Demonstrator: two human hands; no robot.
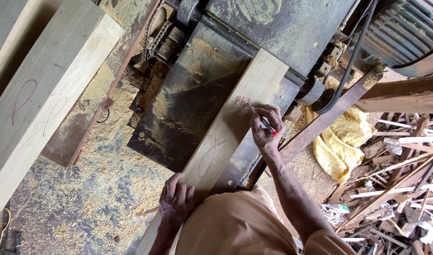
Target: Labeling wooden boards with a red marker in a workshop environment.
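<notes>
From the head camera, a long pale planed wooden board [228, 127] lies slanted across the dark steel worktop [188, 104] of a woodworking machine, running from about 7 o'clock near the person's body up to 1 o'clock, where its far end meets the machine's roller housing. The right hand [267, 130] sits at the board's right edge, a little right of centre in the view, its fingers pinched shut around a slim marker pen with a red cap end [265, 123]; the tip touches the wood just beside a short line of red handwriting. Lower on the board is a red looped mark, already drawn. The left hand [175, 200], at 7 o'clock, lies flat with fingers curled loosely over the board's near left edge, pressing it down rather than gripping anything.

By the look of it, the step in hand is marking the board, with the writing partly done. The next move would call for a steady left hand, so the board does not slide on the sawdust, and a light pen stroke along the grain.

At 9 to 10 o'clock, well apart, a thick pale squared timber beam [41, 94] bears similar red loops. A crumpled yellow cloth [337, 141] and a heap of thin wood offcuts [396, 179] lie at 3 to 4 o'clock.
</notes>
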